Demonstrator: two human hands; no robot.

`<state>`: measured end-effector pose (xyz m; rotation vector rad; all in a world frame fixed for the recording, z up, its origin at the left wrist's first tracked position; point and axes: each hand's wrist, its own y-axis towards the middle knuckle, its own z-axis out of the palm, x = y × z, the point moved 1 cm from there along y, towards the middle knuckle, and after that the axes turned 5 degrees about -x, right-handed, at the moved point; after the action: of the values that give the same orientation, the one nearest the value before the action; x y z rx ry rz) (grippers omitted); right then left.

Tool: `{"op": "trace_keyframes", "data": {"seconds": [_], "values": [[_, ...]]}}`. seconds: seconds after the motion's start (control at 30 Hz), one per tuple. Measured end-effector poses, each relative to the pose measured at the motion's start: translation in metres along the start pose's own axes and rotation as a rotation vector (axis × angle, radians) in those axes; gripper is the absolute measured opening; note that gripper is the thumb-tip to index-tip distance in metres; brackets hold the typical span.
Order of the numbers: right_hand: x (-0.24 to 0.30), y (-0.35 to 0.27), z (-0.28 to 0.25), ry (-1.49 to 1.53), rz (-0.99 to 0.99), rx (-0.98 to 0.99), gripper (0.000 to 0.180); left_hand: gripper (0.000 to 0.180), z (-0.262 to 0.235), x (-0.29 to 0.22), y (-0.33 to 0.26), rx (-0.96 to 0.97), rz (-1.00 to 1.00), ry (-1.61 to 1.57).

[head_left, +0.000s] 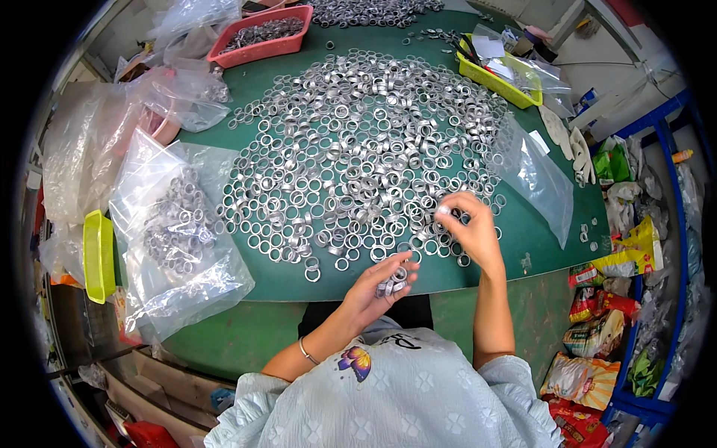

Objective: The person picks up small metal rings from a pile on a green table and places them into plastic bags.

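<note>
Small stack of silver metal rings [392, 284], short cylindrical bands, shiny, held bunched in cupped left hand [381, 287] just off the table's near edge. One more silver ring [444, 212] pinched at fingertips of right hand [469, 231], above the near edge of the big heap of loose silver metal rings [358, 149] spread flat over green table [538, 254].

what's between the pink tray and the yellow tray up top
In the head view, green table with the upper edge of the ring pile lies between the pink tray and yellow tray.
</note>
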<state>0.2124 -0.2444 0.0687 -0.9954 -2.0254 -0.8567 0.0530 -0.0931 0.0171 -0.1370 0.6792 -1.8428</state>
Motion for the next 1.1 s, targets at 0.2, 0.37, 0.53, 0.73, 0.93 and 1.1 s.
{"op": "trace_keyframes", "data": {"seconds": [0.2, 0.37, 0.53, 0.73, 0.93, 1.1], "values": [[0.015, 0.004, 0.008, -0.079, -0.074, 0.148, 0.024, 0.040, -0.008, 0.009, 0.011, 0.052, 0.057, -0.008], [-0.014, 0.009, 0.033, -0.498, -0.249, 0.035, 0.018, 0.035, -0.014, 0.009, 0.008, 0.225, -0.062, -0.045], [-0.023, 0.011, 0.019, -0.482, -0.117, -0.241, 0.012, 0.036, -0.001, 0.005, 0.000, 0.057, 0.008, 0.008], [0.007, 0.002, 0.045, -0.463, -0.257, 0.058, 0.036, 0.036, -0.021, 0.009, 0.007, 0.284, -0.089, -0.087], [0.002, 0.005, 0.053, -0.292, -0.239, 0.054, 0.012, 0.041, -0.020, 0.006, 0.000, 0.290, -0.086, -0.068], [0.035, 0.002, 0.029, 0.105, -0.211, 0.383, 0.015, 0.037, 0.003, -0.003, -0.002, -0.027, 0.052, -0.194]]}}
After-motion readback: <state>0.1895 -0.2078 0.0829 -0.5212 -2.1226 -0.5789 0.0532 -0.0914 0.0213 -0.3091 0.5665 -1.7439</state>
